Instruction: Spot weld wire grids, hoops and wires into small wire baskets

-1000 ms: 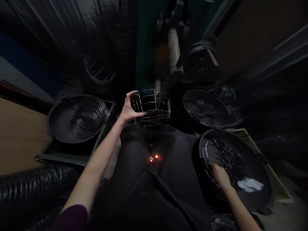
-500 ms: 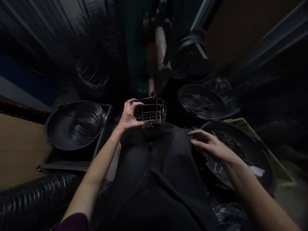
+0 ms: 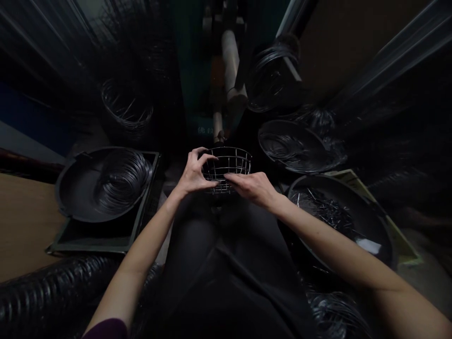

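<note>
Wire basket [image 3: 229, 165], best held steady: left hand [image 3: 192, 173] clamped on left rim; right hand [image 3: 256, 188] near side, fingers together, hold unclear.

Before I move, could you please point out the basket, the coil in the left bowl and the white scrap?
Basket [image 3: 229, 165]: head view, on the wires of its wall.
Coil [image 3: 129, 174]: head view, on the loops near its middle.
White scrap [image 3: 368, 246]: head view, middle of its face.
</note>
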### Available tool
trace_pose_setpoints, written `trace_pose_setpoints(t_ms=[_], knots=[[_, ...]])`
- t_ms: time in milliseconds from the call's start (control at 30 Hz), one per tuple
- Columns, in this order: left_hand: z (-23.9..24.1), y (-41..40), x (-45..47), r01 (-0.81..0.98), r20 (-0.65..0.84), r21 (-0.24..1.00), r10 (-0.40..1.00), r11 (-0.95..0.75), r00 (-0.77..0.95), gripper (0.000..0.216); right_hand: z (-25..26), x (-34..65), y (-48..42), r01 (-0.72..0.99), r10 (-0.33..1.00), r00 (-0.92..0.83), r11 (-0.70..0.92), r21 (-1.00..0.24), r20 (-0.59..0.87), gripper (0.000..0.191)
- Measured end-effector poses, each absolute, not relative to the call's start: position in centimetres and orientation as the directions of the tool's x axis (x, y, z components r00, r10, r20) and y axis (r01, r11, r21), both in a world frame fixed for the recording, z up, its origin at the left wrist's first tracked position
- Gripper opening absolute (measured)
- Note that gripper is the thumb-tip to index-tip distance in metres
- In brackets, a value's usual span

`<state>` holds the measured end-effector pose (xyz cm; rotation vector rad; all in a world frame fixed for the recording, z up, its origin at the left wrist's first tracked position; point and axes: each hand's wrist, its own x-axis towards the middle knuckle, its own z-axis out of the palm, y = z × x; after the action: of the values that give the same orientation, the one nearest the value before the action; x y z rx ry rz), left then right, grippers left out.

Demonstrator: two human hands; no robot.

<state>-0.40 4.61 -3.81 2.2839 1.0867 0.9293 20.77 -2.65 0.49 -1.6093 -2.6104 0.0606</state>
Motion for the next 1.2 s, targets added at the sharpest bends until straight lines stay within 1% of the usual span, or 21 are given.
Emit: trace_pose_setpoints(t_ms=[67,167,400,500,800,867,933,1033,1133,1200], knots=[[-3.9,4.9,-0.2,0.487,0.390,0.647,0.804,-0.587,0.449,0.065,0.4,21.0,-2.1,0.881,0.879,-0.470,0.473,-0.028,0.080,0.034],[-3.8,5.8,0.1,0.471,0.408,0.657,0.803,-0.589,0.435,0.065,0.5,21.5,-0.8,0.872,0.865,-0.487,0.490,0.006,0.120,0.033],[-3.3,7.7,0.3,0.475,0.393,0.670,0.816,-0.570,0.425,0.065,0.8,21.6,1.2,0.864,0.849,-0.504,0.499,0.072,0.161,0.030],[-3.1,8.1,0.3,0.473,0.404,0.663,0.810,-0.580,0.426,0.065,1.0,21.5,1.5,0.868,0.849,-0.496,0.491,0.073,0.184,0.031],[-3.0,9.7,0.6,0.482,0.400,0.651,0.805,-0.586,0.439,0.067,1.8,21.6,2.7,0.884,0.868,-0.467,0.462,0.071,0.169,0.030],[-2.9,9.8,0.6,0.486,0.388,0.653,0.808,-0.580,0.443,0.067,1.7,21.7,2.8,0.890,0.875,-0.456,0.452,0.060,0.162,0.029],[-2.7,9.9,0.6,0.485,0.383,0.660,0.812,-0.574,0.440,0.067,1.4,21.8,2.6,0.893,0.876,-0.446,0.450,0.022,0.182,0.030],[-2.5,10.1,0.6,0.490,0.363,0.676,0.828,-0.550,0.427,0.068,0.5,22.1,2.0,0.900,0.871,-0.397,0.432,-0.066,0.288,0.030],[-2.4,10.6,0.7,0.490,0.343,0.693,0.839,-0.529,0.421,0.068,-0.4,22.2,2.1,0.920,0.864,-0.291,0.371,-0.127,0.411,0.023],[-2.2,11.3,0.8,0.493,0.339,0.699,0.847,-0.518,0.410,0.069,-0.8,22.2,2.7,0.933,0.864,-0.224,0.323,-0.156,0.452,0.019]])
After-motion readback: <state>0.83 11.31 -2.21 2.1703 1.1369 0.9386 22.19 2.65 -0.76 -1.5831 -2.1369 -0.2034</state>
